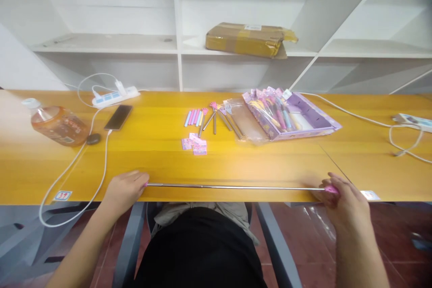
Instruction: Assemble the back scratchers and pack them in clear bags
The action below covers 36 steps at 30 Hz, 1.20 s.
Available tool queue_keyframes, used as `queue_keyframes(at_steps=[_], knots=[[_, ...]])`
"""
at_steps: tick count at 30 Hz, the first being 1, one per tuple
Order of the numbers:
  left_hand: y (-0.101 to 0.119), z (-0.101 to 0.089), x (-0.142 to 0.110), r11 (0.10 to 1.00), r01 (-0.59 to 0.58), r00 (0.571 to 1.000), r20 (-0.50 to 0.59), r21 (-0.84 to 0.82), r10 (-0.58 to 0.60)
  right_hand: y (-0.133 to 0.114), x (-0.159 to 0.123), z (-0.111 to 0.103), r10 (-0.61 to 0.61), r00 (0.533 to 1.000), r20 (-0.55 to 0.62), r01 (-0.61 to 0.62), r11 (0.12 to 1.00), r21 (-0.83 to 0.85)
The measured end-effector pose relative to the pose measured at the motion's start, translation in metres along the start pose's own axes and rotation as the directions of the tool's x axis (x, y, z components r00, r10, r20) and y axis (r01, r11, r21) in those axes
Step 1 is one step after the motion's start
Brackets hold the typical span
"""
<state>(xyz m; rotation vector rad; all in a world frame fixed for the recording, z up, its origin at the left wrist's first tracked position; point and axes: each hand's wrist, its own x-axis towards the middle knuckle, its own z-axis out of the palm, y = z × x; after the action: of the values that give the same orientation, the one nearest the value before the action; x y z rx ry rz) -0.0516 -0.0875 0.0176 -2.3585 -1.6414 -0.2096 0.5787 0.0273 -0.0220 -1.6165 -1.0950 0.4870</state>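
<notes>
A telescopic back scratcher (232,186), its thin metal rod drawn out long, lies level between my hands along the table's front edge. My left hand (126,189) is closed around its left end, where a bit of pink shows. At the other end, my right hand (344,198) grips the pink head. Beyond them lie several short back scratchers (222,117) with pink, yellow and purple hand-shaped heads. Beside these are pink, blue and yellow handle tubes (193,118) in a row. Small pink printed cards (197,144) sit nearer to me.
A purple display box (313,119) holds wrapped colourful pieces, with clear plastic (243,121) at its left. On the left are a phone (118,117), a drink bottle (60,123), cables and a power strip (116,97). A taped carton (246,39) rests on the shelf.
</notes>
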Motion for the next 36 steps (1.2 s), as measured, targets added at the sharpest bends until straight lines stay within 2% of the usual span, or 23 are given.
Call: queue_keyframes(at_steps=[2, 5, 7, 9, 11, 15, 19, 22, 24, 29, 36], knots=[[-0.001, 0.001, 0.000, 1.000, 0.000, 1.000, -0.006, 0.030, 0.000, 0.002, -0.003, -0.004, 0.032, 0.999, 0.007, -0.030, 0.987, -0.156], [-0.001, 0.003, 0.002, 0.999, 0.027, 0.999, 0.025, 0.037, -0.028, 0.003, -0.006, -0.007, -0.064, 0.980, 0.191, 0.147, 0.873, -0.464], [0.002, 0.006, 0.007, 0.999, 0.039, 0.998, 0.042, 0.019, -0.040, 0.002, -0.008, -0.003, -0.122, 0.966, 0.230, 0.225, 0.837, -0.500], [0.010, 0.010, 0.014, 0.999, 0.042, 0.997, 0.058, 0.000, -0.042, -0.005, -0.013, 0.009, -0.206, 0.957, 0.202, 0.278, 0.843, -0.460], [0.024, 0.012, 0.024, 0.999, 0.047, 0.994, 0.097, -0.016, -0.045, -0.018, -0.022, 0.027, -0.309, 0.924, 0.223, 0.375, 0.843, -0.386], [0.064, 0.008, 0.051, 0.996, 0.062, 0.969, 0.242, -0.064, -0.045, -0.061, -0.055, 0.074, -0.491, 0.811, 0.317, 0.568, 0.791, -0.228], [0.111, -0.003, 0.075, 0.989, 0.078, 0.917, 0.399, -0.128, -0.021, -0.102, -0.106, 0.114, -0.574, 0.690, 0.441, 0.669, 0.739, -0.085], [0.137, -0.007, 0.087, 0.980, 0.059, 0.883, 0.468, -0.192, 0.039, -0.116, -0.143, 0.134, -0.621, 0.567, 0.541, 0.727, 0.686, 0.026], [0.146, -0.006, 0.091, 0.978, 0.070, 0.864, 0.502, -0.199, 0.041, -0.117, -0.157, 0.143, -0.621, 0.518, 0.588, 0.736, 0.674, 0.065], [0.142, 0.003, 0.092, 0.978, 0.103, 0.850, 0.526, -0.181, 0.008, -0.107, -0.158, 0.154, -0.562, 0.506, 0.654, 0.711, 0.701, 0.051], [0.135, 0.002, 0.093, 0.972, 0.140, 0.850, 0.527, -0.189, -0.020, -0.097, -0.155, 0.158, -0.581, 0.449, 0.679, 0.765, 0.642, 0.044]])
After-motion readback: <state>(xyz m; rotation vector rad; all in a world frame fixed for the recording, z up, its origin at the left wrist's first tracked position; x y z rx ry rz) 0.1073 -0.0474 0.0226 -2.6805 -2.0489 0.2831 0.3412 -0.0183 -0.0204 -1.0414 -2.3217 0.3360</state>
